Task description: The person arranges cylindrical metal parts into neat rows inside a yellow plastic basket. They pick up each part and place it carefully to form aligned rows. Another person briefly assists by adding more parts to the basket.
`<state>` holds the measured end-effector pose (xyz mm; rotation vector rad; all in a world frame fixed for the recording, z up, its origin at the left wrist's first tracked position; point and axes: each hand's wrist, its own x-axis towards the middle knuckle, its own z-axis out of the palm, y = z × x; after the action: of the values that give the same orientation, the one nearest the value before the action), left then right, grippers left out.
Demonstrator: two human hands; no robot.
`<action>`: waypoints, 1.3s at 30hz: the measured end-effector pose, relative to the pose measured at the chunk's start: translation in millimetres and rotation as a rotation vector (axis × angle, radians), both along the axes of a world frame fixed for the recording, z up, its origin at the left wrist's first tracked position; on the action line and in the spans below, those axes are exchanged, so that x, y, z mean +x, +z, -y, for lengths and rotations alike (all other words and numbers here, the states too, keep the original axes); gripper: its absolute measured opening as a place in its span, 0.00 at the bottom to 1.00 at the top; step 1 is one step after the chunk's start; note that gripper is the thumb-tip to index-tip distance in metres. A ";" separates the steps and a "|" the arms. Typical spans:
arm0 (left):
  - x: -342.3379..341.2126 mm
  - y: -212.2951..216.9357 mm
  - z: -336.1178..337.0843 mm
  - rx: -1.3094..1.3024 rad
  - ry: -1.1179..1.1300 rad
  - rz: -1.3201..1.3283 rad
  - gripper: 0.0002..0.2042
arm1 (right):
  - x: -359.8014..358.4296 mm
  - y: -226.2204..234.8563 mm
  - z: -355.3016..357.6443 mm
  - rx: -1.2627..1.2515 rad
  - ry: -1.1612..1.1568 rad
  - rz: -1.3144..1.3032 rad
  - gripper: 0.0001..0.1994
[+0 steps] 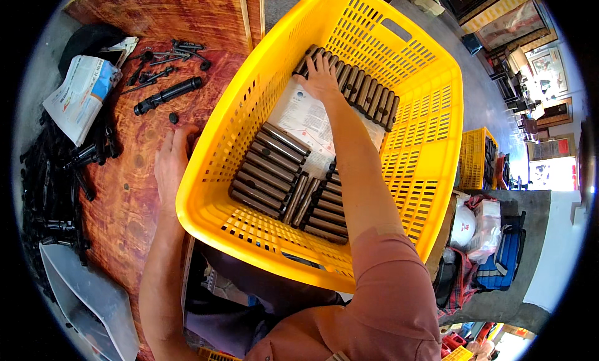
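Note:
A large yellow plastic basket [187, 199] leans across my front. Inside it, my right hand [322, 80] reaches to the far end, fingers spread over a row of dark brown cylindrical tubes [368, 94]. More tubes lie side by side in the near part, in a left group [262, 174] and a right group [327, 211], with a few set crosswise between them. Printed paper [299, 115] shows on the basket's bottom. My left hand [171, 168] rests on the reddish wooden table [125, 199] against the basket's left side, fingers slightly bent, with no held thing visible; the basket rim partly hides its fingertips.
On the table lie a black ribbed tube [167, 96], several slim black parts [156, 71] and a small black cap [173, 118]. A heap of black parts [53, 180], a printed bag [84, 96] and a grey tray [87, 298] line its left side. Another yellow basket [472, 158] stands at right.

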<state>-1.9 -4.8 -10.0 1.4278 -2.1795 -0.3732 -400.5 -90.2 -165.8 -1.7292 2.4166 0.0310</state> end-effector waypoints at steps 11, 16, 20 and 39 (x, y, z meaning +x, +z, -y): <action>1.5 -2.0 1.4 0.011 -0.014 -0.019 0.14 | -39.3 -4.5 -41.6 -0.143 -0.415 -0.068 0.42; -1.4 2.3 -1.7 0.025 0.005 -0.017 0.14 | -71.0 -15.8 -59.2 -0.261 -0.441 -0.208 0.40; -0.2 2.1 -0.9 0.000 -0.011 -0.020 0.14 | -82.3 -34.0 -67.8 -0.218 -0.458 -0.155 0.40; -1.9 4.2 -1.9 0.034 0.034 0.024 0.13 | -32.2 -4.3 4.8 -0.070 -0.149 0.073 0.39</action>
<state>-3.8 -2.9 -5.8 1.4932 -2.1753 -0.3847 -432.6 -95.0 -170.1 -1.5433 2.5128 -0.1354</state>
